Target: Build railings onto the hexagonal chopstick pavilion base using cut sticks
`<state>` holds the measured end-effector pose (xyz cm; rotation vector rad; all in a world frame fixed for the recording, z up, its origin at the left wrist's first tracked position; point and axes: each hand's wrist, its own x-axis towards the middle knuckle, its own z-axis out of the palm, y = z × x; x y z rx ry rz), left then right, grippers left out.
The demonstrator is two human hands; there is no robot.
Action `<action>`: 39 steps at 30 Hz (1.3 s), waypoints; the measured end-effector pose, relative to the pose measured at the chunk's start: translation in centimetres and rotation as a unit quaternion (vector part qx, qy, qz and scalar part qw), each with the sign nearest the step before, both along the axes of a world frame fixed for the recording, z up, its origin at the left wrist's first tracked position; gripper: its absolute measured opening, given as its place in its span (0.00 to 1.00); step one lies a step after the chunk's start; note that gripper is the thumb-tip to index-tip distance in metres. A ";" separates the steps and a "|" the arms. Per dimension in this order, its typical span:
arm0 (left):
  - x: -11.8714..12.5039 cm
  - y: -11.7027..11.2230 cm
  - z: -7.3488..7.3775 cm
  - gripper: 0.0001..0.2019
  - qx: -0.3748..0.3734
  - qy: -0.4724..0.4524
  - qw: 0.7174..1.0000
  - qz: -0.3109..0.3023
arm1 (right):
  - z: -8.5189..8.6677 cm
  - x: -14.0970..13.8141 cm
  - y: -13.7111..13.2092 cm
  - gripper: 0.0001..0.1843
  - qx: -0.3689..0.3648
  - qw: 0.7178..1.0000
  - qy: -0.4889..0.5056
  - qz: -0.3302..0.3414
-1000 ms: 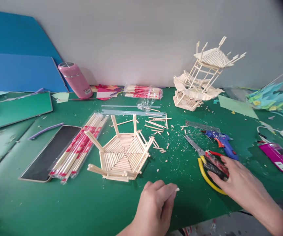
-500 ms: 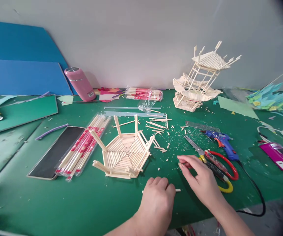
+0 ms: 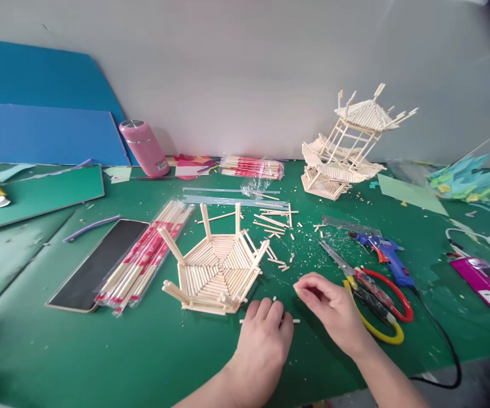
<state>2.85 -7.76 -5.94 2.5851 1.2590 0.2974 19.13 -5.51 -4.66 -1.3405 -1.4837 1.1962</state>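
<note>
My left hand [image 3: 266, 337] is closed over a thin wooden stick [image 3: 296, 321], whose two ends show on either side of the fingers, low over the green table. Right of it, my right hand [image 3: 332, 309] has thumb and fingertips brought together in a pinch; whatever may be between them is too small to make out. Just beyond the left hand stands a wooden-stick frame [image 3: 202, 277] with a many-sided, spiral-patterned floor and upright posts at its corners. Cut stick pieces [image 3: 273, 221] lie scattered behind it.
Scissors [image 3: 364, 283] and a blue glue gun [image 3: 387, 255] with a trailing cord lie at right. A stick pagoda [image 3: 347, 147] stands behind. Bagged sticks [image 3: 147, 255], a dark phone-like slab [image 3: 96, 266] and a pink flask [image 3: 145, 148] are on the left.
My right hand has moved left, closer to my left hand, and its fingertips have come together. My left hand has shifted slightly left with the stick. The view has tilted a little.
</note>
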 end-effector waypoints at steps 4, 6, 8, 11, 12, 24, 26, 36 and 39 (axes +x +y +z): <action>0.1 0.1 -0.2 0.06 0.007 -0.008 1.000 0.003 | 1.5 -0.3 -1.0 0.11 -0.069 0.981 0.183 -0.002; 0.1 0.1 -0.3 0.06 0.007 -0.011 1.000 0.006 | 2.0 -0.6 -1.2 0.12 -0.094 0.964 0.248 0.006; 0.2 0.1 -0.3 0.05 0.006 -0.016 1.000 0.007 | 2.1 -0.9 -1.2 0.12 -0.114 0.949 0.294 0.007; 0.3 0.1 -0.5 0.05 0.007 -0.026 1.000 0.010 | 1.9 -1.1 -1.2 0.10 -0.135 0.932 0.337 0.004; 0.3 0.1 -0.6 0.06 0.008 -0.031 0.999 0.011 | 1.8 -1.1 -1.2 0.09 -0.140 0.928 0.346 0.003; 0.1 -0.4 3.2 0.12 -0.227 -0.389 0.885 0.116 | 1.1 -0.1 -2.4 0.02 -0.090 0.963 0.255 0.012; 0.3 -0.2 3.9 0.15 -0.393 -0.457 0.782 0.159 | 1.3 0.1 -2.9 0.03 -0.029 0.988 0.148 0.038; 0.3 -1.2 2.6 0.11 -0.669 -0.569 0.422 0.223 | 1.1 0.0 -4.4 0.12 0.183 0.977 -0.083 0.065; 0.2 -1.5 2.4 0.12 -0.644 -0.561 0.474 0.215 | 1.2 0.4 -4.9 0.07 0.182 0.969 -0.158 0.050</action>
